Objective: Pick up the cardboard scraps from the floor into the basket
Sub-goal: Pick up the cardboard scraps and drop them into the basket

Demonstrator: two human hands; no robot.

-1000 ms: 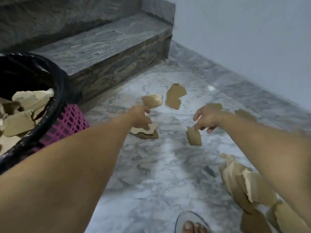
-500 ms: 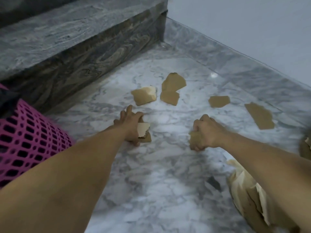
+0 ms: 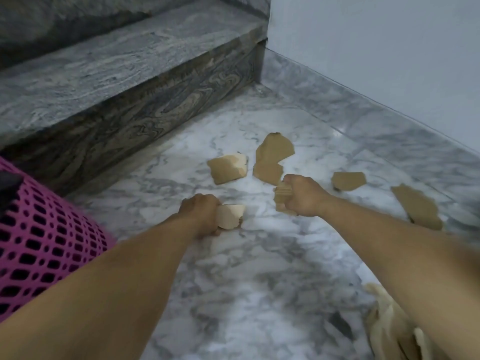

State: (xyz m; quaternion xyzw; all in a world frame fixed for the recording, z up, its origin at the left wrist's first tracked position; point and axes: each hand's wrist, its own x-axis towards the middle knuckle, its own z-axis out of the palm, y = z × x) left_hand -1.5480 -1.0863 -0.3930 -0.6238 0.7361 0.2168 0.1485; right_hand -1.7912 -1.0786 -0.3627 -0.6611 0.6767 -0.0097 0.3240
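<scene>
left hand (image 3: 201, 213) grips a pale cardboard scrap (image 3: 230, 216) low over the marble floor (image 3: 259, 281) — right hand (image 3: 302, 194) clamps a brown scrap (image 3: 283, 191). more scraps (image 3: 228, 168) lie beyond; pink basket (image 3: 39, 250) near left.

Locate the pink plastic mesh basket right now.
Head view, far left edge: the pink plastic mesh basket stands on the marble floor at the foot of the grey stone step, beside the left forearm.
</scene>
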